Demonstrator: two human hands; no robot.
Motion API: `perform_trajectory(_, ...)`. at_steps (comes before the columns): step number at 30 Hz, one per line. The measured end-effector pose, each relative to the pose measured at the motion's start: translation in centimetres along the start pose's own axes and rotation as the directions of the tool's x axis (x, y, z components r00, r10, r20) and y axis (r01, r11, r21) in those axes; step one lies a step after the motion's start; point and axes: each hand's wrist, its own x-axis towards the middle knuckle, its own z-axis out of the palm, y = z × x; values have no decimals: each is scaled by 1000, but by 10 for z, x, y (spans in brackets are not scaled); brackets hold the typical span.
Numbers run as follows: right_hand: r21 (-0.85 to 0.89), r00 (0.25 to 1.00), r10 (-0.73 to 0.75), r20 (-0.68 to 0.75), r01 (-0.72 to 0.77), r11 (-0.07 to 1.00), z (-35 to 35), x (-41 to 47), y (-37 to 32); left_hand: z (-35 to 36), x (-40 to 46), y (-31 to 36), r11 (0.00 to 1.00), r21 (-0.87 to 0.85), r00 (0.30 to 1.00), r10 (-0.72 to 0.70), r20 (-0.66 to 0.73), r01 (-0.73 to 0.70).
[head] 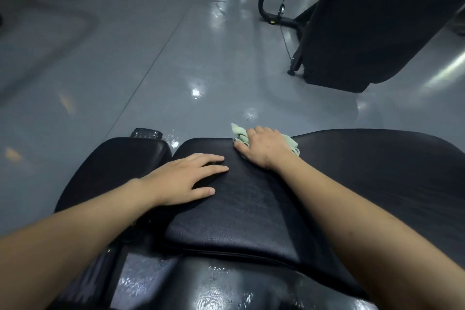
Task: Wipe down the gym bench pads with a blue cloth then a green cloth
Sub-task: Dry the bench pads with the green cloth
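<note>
A black padded bench pad (241,214) lies in front of me, with a second pad (113,158) to its left and a wider one (377,158) to its right. My right hand (264,148) presses a crumpled pale green cloth (240,134) onto the far edge of the middle pad, its fingers curled over the cloth. Flat on the left part of the same pad rests my left hand (191,178), fingers straight and holding nothing. No blue cloth is in view.
Glossy grey floor (151,70) stretches ahead. A black machine frame with a cable (281,10) and a large dark padded body (372,22) stand at the far right. A wet shiny black surface (214,289) lies at the bottom, nearest me.
</note>
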Motion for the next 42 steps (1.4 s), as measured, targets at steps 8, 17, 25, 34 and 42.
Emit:
perform_trajectory(8,13,996,-93,2,93,996,4,20,-59,-1,-35,-24,998,-18,999,-53,11,53)
perform_trajectory(17,21,999,-47,1,47,999,3,12,-24,-4,-33,-26,997,-19,997,-70,16,70)
perform_trajectory(25,-17,1000,-25,-2,25,1000,3,16,-38,1,-39,-30,996,-48,997,-69,18,70)
perform_trajectory(34,38,984,-179,25,178,983,7,42,-89,4,-67,-48,986,-111,992,-120,41,124)
perform_trajectory(42,-17,931,-365,-6,365,931,11,47,-120,-2,-94,-82,973,-100,976,-215,-46,210)
